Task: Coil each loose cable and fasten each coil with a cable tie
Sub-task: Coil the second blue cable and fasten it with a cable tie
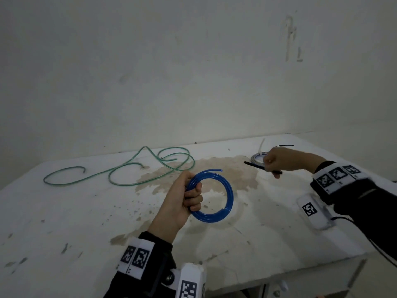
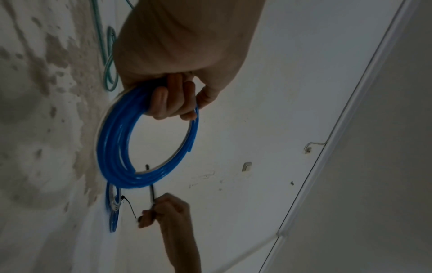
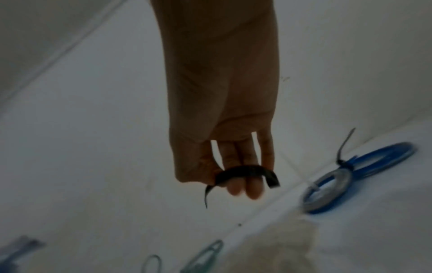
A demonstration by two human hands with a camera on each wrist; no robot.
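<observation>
Gripping a blue cable coil (image 1: 211, 195) above the stained table (image 1: 64, 211), the left hand (image 1: 182, 203) curls round its side. The right hand (image 1: 279, 161) pinches a black cable tie (image 1: 257, 166) near the far tied coils (image 3: 350, 177). The wristbands' (image 1: 337, 175) square codes carry no readable writing.

Three blue coils (image 1: 217, 197), one loose green cable (image 1: 120, 168), three cable ties (image 1: 261, 167).

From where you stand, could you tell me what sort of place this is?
Probably a bare workroom or recording space, not a home: a stained white table against a scuffed plain wall, holding only cables, such as a loose green cable.
</observation>
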